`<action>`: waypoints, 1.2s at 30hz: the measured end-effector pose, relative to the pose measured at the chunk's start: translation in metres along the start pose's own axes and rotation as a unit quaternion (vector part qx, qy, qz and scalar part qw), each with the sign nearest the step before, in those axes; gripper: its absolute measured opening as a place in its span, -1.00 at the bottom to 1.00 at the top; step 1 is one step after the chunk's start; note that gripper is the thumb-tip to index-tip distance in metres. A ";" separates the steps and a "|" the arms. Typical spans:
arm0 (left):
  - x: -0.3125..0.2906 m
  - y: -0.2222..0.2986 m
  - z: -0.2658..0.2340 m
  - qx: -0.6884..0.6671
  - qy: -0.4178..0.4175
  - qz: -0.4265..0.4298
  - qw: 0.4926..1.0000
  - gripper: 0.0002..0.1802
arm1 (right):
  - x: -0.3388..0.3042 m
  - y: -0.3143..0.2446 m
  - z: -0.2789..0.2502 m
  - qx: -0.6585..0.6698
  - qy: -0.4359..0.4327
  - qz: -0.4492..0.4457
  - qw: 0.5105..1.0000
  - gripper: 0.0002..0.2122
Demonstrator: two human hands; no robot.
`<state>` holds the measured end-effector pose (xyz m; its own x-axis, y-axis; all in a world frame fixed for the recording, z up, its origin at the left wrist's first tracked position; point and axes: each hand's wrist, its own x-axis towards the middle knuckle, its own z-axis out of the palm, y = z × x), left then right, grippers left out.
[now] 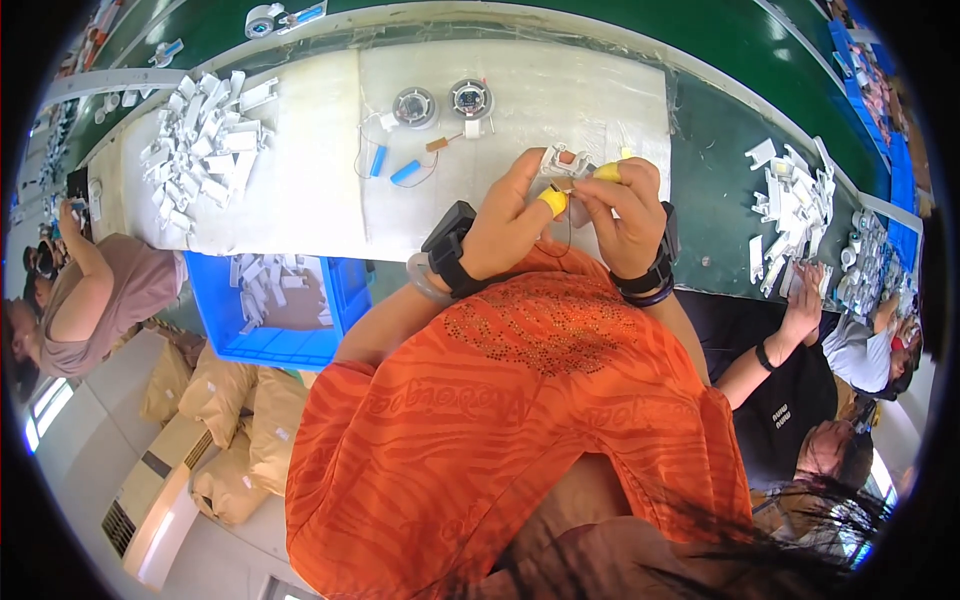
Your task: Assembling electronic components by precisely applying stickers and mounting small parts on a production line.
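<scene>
Close in front of me, my left hand (503,226) is closed around a white plastic housing part (556,158). My right hand (628,222) pinches at a small brown board (563,184) against that part, and a thin dark wire loops down below it. Yellow covers sit on some fingertips of both hands. The exact contact between the fingers is partly hidden. Beyond my hands lie two round grey-rimmed units (470,99) with wires, two blue cylindrical batteries (378,160) and another small brown board (437,145).
A heap of white plastic parts (205,150) covers the table's left side; another pile (793,200) lies right. A blue bin (275,347) holding similar parts stands below the left edge. A co-worker's hand (803,300) reaches the right pile. Brown sacks (275,425) stand lower left.
</scene>
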<state>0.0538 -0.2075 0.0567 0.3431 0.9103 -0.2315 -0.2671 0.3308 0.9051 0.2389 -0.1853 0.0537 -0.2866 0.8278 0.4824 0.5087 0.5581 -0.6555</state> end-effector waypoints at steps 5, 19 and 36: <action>-0.002 -0.003 -0.001 0.027 -0.027 -0.006 0.999 -0.55 | -0.003 0.001 0.001 -0.004 0.017 -0.005 1.000 -0.76; -0.004 -0.003 0.003 0.038 -0.014 0.014 0.999 -0.56 | -0.005 0.002 0.002 -0.011 0.030 -0.026 0.999 -0.77; -0.001 0.000 0.011 0.122 0.032 0.082 0.989 -0.57 | 0.001 -0.005 -0.002 0.019 0.024 -0.003 1.000 -0.77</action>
<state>0.0633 -0.2108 0.0610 0.2545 0.9629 -0.0898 -0.0862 0.1150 0.9896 0.2375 -0.1872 0.0582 -0.2501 0.8208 0.5135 0.4752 0.5661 -0.6735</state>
